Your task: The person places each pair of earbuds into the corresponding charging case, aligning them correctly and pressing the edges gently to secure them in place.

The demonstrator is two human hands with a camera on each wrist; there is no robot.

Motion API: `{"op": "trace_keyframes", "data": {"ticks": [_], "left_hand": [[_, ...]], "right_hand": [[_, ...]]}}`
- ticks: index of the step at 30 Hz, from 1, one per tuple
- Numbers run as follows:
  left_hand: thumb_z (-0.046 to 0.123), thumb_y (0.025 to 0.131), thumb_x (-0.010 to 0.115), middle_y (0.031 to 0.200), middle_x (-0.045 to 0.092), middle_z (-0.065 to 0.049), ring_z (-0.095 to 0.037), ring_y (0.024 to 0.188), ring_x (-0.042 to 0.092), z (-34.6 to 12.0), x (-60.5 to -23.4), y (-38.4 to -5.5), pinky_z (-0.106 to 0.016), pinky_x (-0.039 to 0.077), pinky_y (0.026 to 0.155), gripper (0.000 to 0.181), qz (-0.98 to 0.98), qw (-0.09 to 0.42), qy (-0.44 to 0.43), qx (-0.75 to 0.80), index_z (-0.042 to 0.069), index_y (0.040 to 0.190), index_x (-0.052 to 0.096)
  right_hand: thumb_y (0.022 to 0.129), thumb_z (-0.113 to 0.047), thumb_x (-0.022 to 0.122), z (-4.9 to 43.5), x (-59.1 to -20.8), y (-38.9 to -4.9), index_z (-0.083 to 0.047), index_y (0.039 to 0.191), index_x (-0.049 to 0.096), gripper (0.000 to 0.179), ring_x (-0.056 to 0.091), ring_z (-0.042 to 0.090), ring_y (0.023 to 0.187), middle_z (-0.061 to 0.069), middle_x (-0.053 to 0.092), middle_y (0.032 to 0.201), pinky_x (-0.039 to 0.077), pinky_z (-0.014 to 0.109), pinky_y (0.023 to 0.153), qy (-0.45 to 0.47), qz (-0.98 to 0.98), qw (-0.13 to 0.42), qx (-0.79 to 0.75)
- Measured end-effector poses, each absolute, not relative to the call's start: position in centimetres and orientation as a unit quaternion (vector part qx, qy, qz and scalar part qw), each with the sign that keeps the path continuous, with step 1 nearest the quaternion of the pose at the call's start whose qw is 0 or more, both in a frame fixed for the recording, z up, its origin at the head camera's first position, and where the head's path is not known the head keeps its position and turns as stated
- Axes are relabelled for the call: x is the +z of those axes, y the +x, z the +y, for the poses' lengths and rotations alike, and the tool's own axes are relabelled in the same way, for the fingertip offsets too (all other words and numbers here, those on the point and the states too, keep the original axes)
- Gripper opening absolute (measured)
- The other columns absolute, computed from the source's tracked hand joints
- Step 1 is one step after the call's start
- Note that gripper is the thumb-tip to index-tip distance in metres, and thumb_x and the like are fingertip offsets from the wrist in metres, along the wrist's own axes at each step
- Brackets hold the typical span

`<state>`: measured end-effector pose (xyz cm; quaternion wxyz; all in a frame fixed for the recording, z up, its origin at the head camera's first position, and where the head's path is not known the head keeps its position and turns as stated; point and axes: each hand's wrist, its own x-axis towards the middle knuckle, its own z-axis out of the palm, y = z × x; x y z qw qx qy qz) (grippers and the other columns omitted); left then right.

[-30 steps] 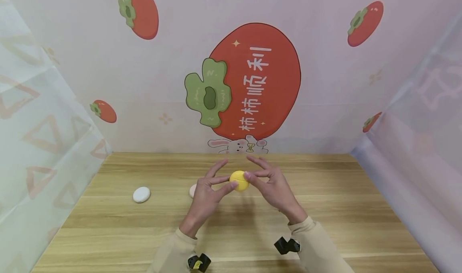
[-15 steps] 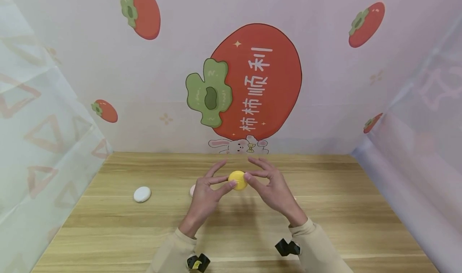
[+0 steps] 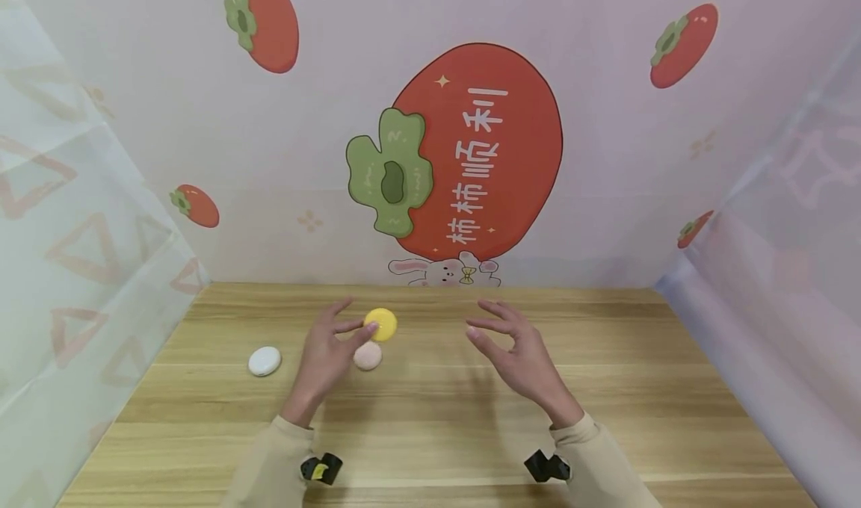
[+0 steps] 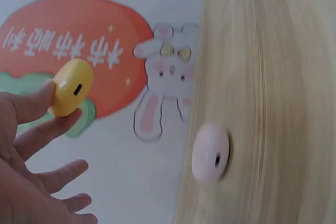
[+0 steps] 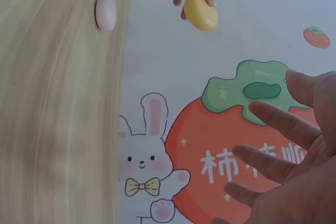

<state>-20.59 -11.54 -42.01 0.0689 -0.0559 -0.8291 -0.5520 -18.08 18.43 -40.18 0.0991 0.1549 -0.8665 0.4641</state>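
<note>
Between thumb and index finger, my left hand [image 3: 327, 351] pinches a round yellow case [image 3: 383, 324] above the table. The left wrist view shows a small dark slot in the edge of this yellow case [image 4: 72, 87]. Just below it in the head view lies a similar pale pink case [image 3: 368, 355], which also has a dark slot. My right hand [image 3: 521, 351] hovers over the table to the right, fingers spread and holding nothing. Farther left, a white case [image 3: 264, 361] of like shape rests on the wood.
The wooden table [image 3: 430, 441] reaches back to a printed wall sheet [image 3: 605, 194] with red persimmons and a rabbit. Pale side sheets [image 3: 81, 284] stand at the left and right. A black wrist camera [image 3: 321, 468] sits at the left sleeve, another at the right.
Both hands held the yellow case before. The right hand has let go, and the left hand has carried the case to the left, uncovering the pink case.
</note>
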Motion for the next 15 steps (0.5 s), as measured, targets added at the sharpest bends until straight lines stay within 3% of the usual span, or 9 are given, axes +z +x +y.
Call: {"op": "trace_keyframes", "data": {"ticks": [4,7,11,15], "left_hand": [[0.023,0.096,0.073,0.134,0.060,-0.028,-0.042,0.147,0.026,-13.9,-42.3,-21.2,-0.060,0.024,0.117,0.058,-0.859,0.065,-0.037,-0.507,-0.016,0.134,0.054],[0.023,0.097,0.071,0.134,0.058,-0.033,-0.048,0.145,0.027,-15.4,-42.6,-21.3,-0.062,0.026,0.115,0.056,-0.882,0.061,-0.034,-0.467,-0.017,0.133,0.054],[0.023,0.097,0.071,0.144,0.046,-0.037,-0.054,0.142,0.028,-17.0,-43.1,-21.4,-0.064,0.016,0.116,0.039,-0.919,0.065,-0.043,-0.387,-0.015,0.110,0.071],[0.024,0.096,0.071,0.136,0.052,-0.039,-0.053,0.140,0.032,-18.1,-43.7,-21.8,-0.065,0.011,0.117,0.037,-0.944,0.063,-0.040,-0.321,-0.012,0.103,0.074]], "right_hand": [[0.097,-0.033,0.070,18.8,-40.6,-18.0,-0.010,0.123,0.075,0.035,0.033,0.037,0.146,0.010,0.053,0.148,0.031,0.068,0.110,0.152,-0.873,0.100,0.453],[0.097,-0.034,0.071,19.1,-40.9,-17.9,-0.009,0.123,0.074,0.036,0.032,0.036,0.147,0.008,0.053,0.148,0.027,0.069,0.111,0.146,-0.877,0.098,0.447],[0.097,-0.035,0.070,19.4,-41.2,-17.7,-0.010,0.123,0.074,0.036,0.030,0.036,0.148,0.007,0.053,0.149,0.025,0.070,0.112,0.141,-0.882,0.094,0.440],[0.097,-0.034,0.070,19.7,-41.4,-17.6,-0.009,0.123,0.074,0.037,0.030,0.039,0.148,0.009,0.054,0.148,0.025,0.071,0.111,0.139,-0.886,0.095,0.432]]}}
